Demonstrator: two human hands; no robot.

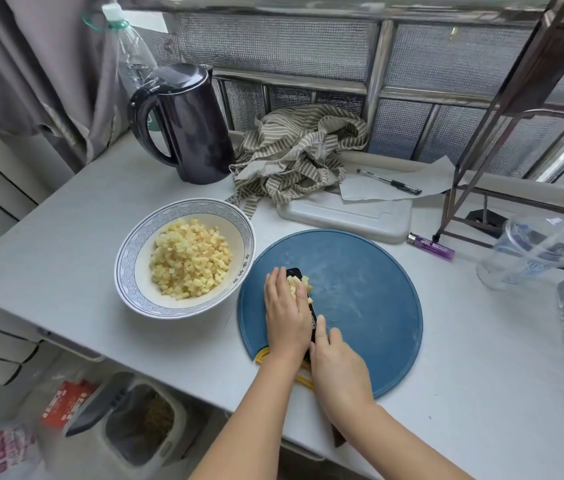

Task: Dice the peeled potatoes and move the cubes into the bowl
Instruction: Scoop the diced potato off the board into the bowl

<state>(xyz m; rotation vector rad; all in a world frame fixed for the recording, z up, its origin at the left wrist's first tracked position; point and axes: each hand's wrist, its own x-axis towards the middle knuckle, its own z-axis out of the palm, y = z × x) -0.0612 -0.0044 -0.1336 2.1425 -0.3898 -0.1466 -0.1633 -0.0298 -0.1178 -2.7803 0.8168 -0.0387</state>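
Few cubes [299,285] heaped on knife [294,271] blade, left part of board [360,299]. Left hand [285,317] flat, fingers straight, pressing them to the blade; right hand [337,365] fingers curled round knife handle. Bowl [128,258] of cubes just beside board's left edge. Board near surface's [100,209] front edge; lighter [431,245], cup [526,251] to right; kettle [190,126], cloth [294,150] behind.

Textured window panes [273,46] are running along the back | grey curtain [31,64] is hanging at left | white table [83,209] is sitting below, softly lit | brown metal rack [533,57] is standing right
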